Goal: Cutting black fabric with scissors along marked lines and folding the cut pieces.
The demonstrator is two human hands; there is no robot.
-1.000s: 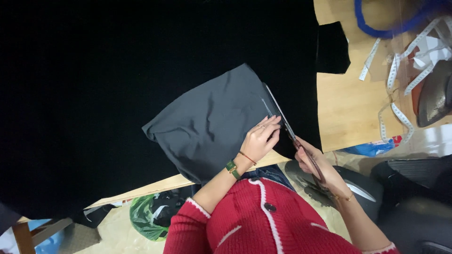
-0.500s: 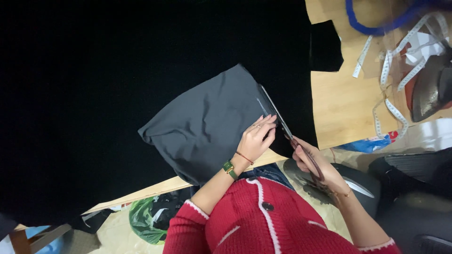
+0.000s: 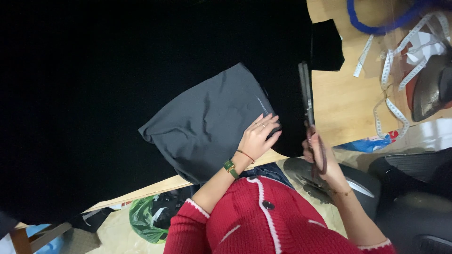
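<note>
Change: scissors point(image 3: 307, 96) have left the grey cloth point(image 3: 209, 124), now at its 3 o'clock.
Right hand point(image 3: 320, 153): grasping scissors.
Left hand point(image 3: 258, 137): flat, released, on cloth.
Count: one scissors, one grey cloth.

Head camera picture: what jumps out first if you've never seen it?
A grey folded fabric piece lies on a huge black cloth that covers most of the wooden table. The left hand presses on the grey piece, while the right hand holds long metal scissors at the cloth's right edge. A white measuring tape curls at upper right.

tape measure point(image 3: 391, 110) | iron point(image 3: 431, 89) | blue cord point(image 3: 376, 21) | green bag point(image 3: 143, 218)
</note>
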